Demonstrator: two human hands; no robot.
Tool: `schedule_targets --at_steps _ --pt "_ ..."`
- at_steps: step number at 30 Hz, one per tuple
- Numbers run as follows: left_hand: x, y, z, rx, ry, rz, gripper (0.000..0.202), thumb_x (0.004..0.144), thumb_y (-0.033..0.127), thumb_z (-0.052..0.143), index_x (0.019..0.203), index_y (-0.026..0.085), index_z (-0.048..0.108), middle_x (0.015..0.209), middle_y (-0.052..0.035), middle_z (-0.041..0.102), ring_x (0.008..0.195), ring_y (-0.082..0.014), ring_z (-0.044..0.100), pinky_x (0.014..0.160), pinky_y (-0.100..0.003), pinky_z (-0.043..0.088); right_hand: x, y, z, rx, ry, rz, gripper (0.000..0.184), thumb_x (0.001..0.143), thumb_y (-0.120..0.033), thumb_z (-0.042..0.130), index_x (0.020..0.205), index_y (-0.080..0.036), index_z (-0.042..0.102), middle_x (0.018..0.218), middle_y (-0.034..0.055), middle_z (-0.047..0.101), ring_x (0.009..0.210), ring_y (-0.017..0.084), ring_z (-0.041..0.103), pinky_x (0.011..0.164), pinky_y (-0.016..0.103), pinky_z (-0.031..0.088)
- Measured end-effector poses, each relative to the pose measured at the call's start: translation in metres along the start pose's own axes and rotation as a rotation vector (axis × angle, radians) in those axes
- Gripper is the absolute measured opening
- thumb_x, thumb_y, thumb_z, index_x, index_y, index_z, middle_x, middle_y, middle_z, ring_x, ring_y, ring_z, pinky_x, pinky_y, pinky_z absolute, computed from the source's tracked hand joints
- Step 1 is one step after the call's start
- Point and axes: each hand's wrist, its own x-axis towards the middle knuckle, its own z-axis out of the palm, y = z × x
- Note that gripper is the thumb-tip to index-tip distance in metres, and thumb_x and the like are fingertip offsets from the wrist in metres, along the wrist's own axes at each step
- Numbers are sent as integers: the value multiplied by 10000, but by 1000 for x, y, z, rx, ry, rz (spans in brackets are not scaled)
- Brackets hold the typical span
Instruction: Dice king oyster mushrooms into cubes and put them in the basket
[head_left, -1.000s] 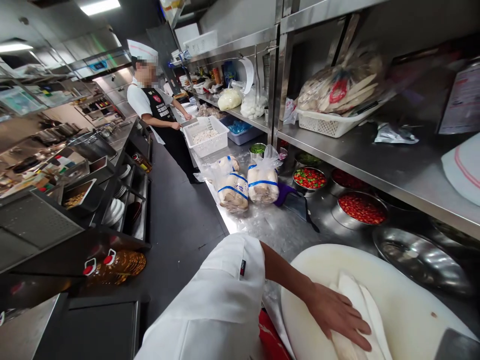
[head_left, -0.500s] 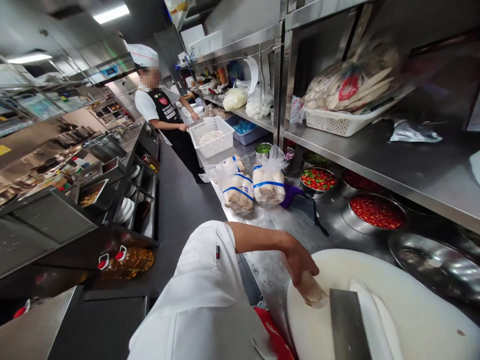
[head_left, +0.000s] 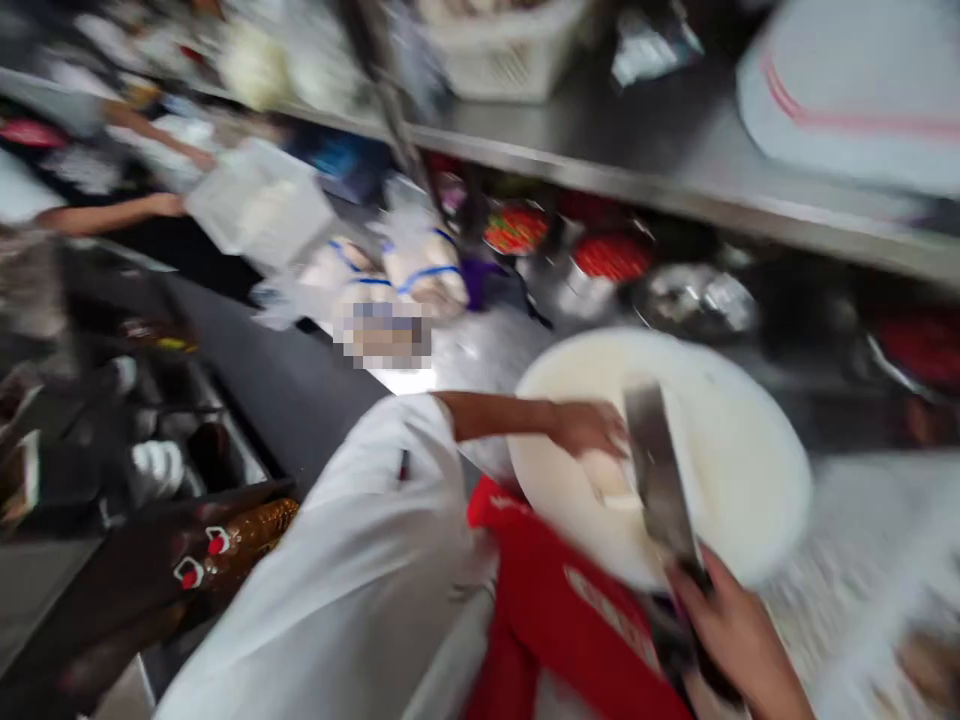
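Note:
The round white cutting board (head_left: 757, 480) lies in front of me on the steel counter. My left hand (head_left: 589, 428) is on its left part, fingers curled over a pale, thick king oyster mushroom (head_left: 607, 478). In my right hand (head_left: 727, 615) is the handle of a cleaver (head_left: 660, 470), its broad blade slanting up over the board just right of the mushroom. A white slice shows partly behind the blade. Motion blur hides whether the blade touches the mushroom.
Bagged mushrooms with blue bands (head_left: 427, 270) stand beyond the board. Bowls of chopped red peppers (head_left: 611, 257) line the back under a steel shelf (head_left: 637, 165). At the far left a co-worker's hands (head_left: 169, 205) are at a white basket (head_left: 259, 205). Oil bottles (head_left: 232, 545) stand lower left.
My view has swung right and down, bringing my right hand on the cleaver handle into sight. My left hand still holds the mushroom beside the blade. The co-worker's basket now looks tilted.

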Motion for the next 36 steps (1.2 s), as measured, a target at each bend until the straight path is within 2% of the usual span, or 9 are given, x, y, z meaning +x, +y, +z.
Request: schedule_targets --at_steps 1,3,6,11,15,26,28,31,36 --pt "-5 -9 2 -12 59 -28 592 807 265 683 1374 161 546 1432 -137 521 1352 -297 439 1181 -419 229 -12 11 8 97 -54 86 415 950 -448 463 1247 -181 574 899 61 702 778 223 684 669 308 559" --pt "-7 -34 9 -56 84 -80 584 791 241 695 1354 195 548 1415 -124 537 1336 -302 446 1161 -446 251 -26 30 21 269 -66 166 539 907 -442 515 1376 -180 468 985 65 706 810 222 688 728 315 552" --pt "-2 -54 18 -100 80 -122 522 828 229 645 1340 246 543 1385 -85 564 1283 -294 476 1041 -429 353 -30 42 29 303 -60 291 630 898 -440 511 1461 -192 372 917 51 716 700 217 680 660 321 535" --pt "0 -38 15 -77 78 -129 466 869 282 620 1329 270 546 1370 -59 574 1252 -274 468 960 -372 342 -30 25 26 131 -34 280 517 901 -419 474 1350 -164 503 935 110 727 849 297 699 699 351 511" --pt "4 -33 18 -91 87 -121 450 883 309 613 1328 272 555 1358 -54 584 1255 -274 456 978 -381 317 -33 16 30 103 -27 256 503 905 -376 463 1362 -168 486 935 107 731 854 300 705 710 346 502" --pt "8 -28 26 -117 129 -114 440 884 357 627 1314 283 565 1352 -55 585 1263 -292 440 1025 -419 290 -34 16 38 120 -2 222 504 906 -328 478 1386 -175 457 916 93 732 818 282 704 677 323 489" --pt "3 -25 31 -93 217 -140 492 877 414 630 1332 247 545 1388 -94 545 1271 -312 431 1033 -446 300 -36 12 39 135 -11 231 498 908 -326 471 1382 -174 462 893 87 732 810 277 704 673 320 488" --pt "-10 -12 50 -64 435 -174 504 874 524 602 1262 204 580 1328 -145 562 1218 -318 464 1000 -470 348 -40 7 45 150 -31 236 487 907 -313 461 1375 -180 479 905 85 737 822 270 707 684 319 495" --pt "-22 13 92 -72 621 -105 352 921 519 534 1077 221 638 1144 -106 631 1094 -260 539 925 -424 432 -44 4 48 120 -74 197 490 895 -280 459 1377 -200 488 947 81 740 832 270 710 715 343 514"
